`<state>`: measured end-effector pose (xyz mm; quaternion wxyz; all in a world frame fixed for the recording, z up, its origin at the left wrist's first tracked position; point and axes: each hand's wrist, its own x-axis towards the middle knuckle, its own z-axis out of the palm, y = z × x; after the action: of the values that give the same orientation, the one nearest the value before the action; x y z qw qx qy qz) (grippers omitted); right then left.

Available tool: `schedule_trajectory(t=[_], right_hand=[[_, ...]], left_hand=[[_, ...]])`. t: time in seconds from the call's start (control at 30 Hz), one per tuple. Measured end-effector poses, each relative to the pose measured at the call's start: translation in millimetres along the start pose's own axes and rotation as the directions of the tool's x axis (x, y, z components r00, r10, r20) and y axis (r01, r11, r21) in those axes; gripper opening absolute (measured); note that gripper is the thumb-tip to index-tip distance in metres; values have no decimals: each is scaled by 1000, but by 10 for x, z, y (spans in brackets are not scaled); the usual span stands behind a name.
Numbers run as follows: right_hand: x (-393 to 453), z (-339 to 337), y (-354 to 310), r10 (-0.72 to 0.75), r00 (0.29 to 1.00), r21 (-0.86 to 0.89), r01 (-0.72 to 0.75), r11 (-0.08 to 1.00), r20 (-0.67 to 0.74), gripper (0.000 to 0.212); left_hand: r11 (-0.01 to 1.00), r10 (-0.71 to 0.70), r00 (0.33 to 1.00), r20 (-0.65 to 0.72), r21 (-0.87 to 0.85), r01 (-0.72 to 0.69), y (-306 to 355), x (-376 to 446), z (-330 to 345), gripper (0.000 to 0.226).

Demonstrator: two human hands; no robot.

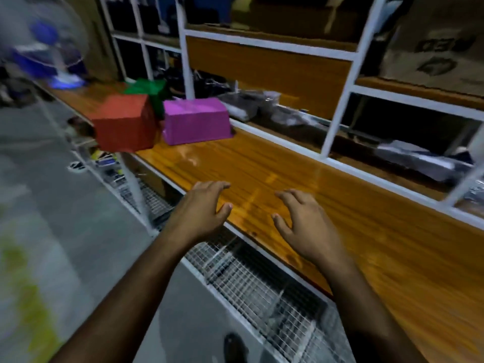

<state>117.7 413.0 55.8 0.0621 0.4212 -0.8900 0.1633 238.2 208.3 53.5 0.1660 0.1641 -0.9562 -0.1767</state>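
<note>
My left hand [203, 205] and my right hand [303, 221] hover side by side over the front edge of a glossy orange wooden counter [353, 231]. Both have loosely spread fingers and hold nothing. Further left along the counter stand three boxes: a red box [123, 124] at the counter's front edge, a magenta box [195, 120] beside it, and a green box [150, 90] behind them, partly hidden. The boxes lie well beyond my fingertips. The picture is motion-blurred.
White-framed shelves [337, 121] rise behind the counter, with bagged dark goods [419, 161] and cardboard boxes [434, 45]. A blue and white fan [55, 48] stands at the far left end. Wire mesh racks [262, 281] sit under the counter. A grey floor [52, 205] lies to the left.
</note>
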Motion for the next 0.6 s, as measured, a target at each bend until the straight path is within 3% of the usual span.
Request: schedule_trajectory(t=[0.33, 0.6], right_hand=[[2129, 1280, -645, -1, 999, 118, -6, 993, 54, 53], [3709, 1749, -1181, 16, 1000, 182, -20, 983, 24, 53]], left_hand=[[982, -50, 999, 10, 184, 47, -1906, 1198, -170, 51], [961, -38, 996, 83, 275, 13, -3188, 2643, -471, 59]])
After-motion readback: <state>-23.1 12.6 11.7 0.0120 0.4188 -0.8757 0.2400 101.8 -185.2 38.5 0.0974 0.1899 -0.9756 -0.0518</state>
